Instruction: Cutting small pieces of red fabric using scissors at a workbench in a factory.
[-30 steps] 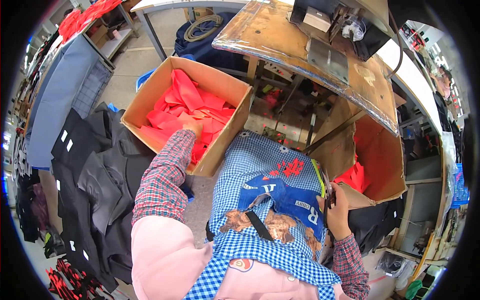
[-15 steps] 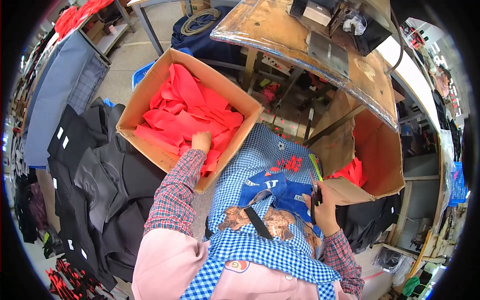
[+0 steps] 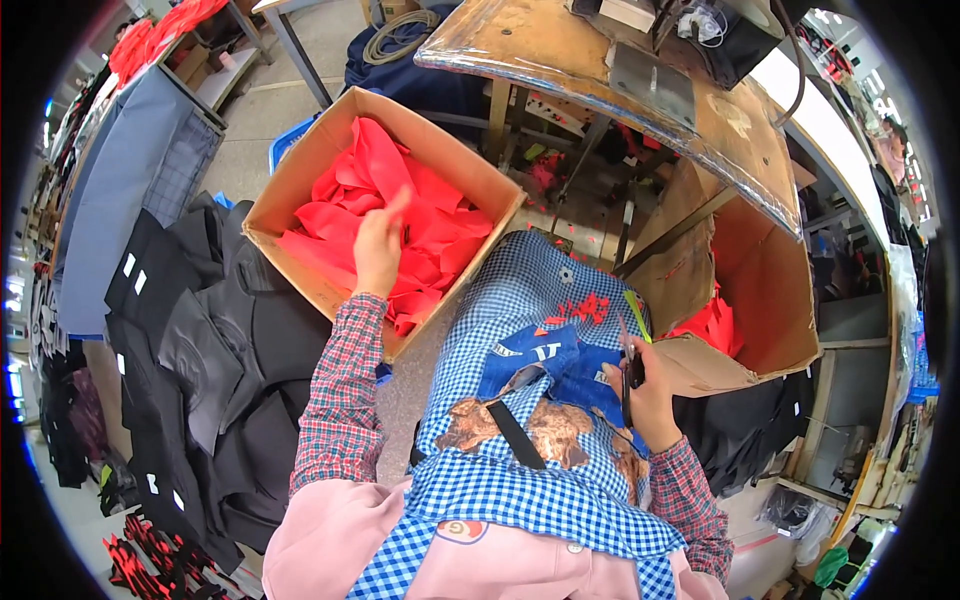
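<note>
My left hand [image 3: 377,250] is over red fabric pieces [image 3: 340,235] heaped in an open cardboard box [image 3: 270,205] to the left of my lap. Its fingertips are smeared by motion, so whether they grip a piece cannot be made out. Near my right thigh, my right hand [image 3: 655,400] is closed around dark-handled scissors [image 3: 628,385], whose blades point up and away from me. A blue-and-white checked apron [image 3: 470,350] covers my lap, with small red scraps [image 3: 588,308] lying on it. A yellow-green strip [image 3: 636,312] shows just beyond the scissors.
A second cardboard box [image 3: 770,300] with red pieces stands at the right, under a worn wooden table [image 3: 520,40]. Dark garment panels [image 3: 220,350] are heaped at the left. Red bits litter the area beneath the table. A coiled hose [image 3: 400,38] lies at the back.
My left hand has moved a little up and left over the red pieces, and the pieces have shifted. The right hand still holds the scissors in nearly the same place. The view has shifted slightly.
</note>
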A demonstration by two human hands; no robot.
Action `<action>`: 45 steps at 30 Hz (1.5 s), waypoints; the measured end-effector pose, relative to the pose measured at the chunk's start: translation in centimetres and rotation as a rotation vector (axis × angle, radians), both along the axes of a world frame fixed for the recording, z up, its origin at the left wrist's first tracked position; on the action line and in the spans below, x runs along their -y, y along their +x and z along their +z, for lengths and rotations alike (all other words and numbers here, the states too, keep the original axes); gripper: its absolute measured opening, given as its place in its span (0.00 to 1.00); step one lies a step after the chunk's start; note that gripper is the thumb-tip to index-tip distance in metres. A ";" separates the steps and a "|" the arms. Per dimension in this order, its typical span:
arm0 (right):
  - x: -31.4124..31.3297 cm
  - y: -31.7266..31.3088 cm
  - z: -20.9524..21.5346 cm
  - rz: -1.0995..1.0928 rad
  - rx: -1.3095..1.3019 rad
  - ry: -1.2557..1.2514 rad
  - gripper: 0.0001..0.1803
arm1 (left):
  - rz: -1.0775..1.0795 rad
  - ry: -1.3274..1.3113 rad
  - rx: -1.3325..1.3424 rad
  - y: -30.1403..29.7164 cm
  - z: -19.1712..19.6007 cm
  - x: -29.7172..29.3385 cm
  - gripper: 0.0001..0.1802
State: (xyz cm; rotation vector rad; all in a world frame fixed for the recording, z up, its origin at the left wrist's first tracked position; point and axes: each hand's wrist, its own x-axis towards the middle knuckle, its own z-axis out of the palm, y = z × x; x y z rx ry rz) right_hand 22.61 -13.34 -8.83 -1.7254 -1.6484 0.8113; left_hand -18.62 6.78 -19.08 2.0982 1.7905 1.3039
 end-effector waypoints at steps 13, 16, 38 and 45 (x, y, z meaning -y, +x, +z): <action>-3.0 -3.8 2.1 0.060 -0.252 -0.048 0.26 | -0.032 0.071 1.599 1.6 6.3 -1.1 0.14; -3.8 -4.3 1.8 0.030 -0.359 -0.104 0.28 | -0.163 -0.006 1.698 3.2 8.4 -0.4 0.15; -3.3 -1.3 5.9 0.466 -0.291 -0.169 0.24 | -1.086 -0.897 0.369 13.7 13.6 6.5 0.20; -4.5 -0.4 7.4 0.417 -0.282 -0.115 0.24 | -1.340 -1.396 0.484 15.4 11.4 6.8 0.14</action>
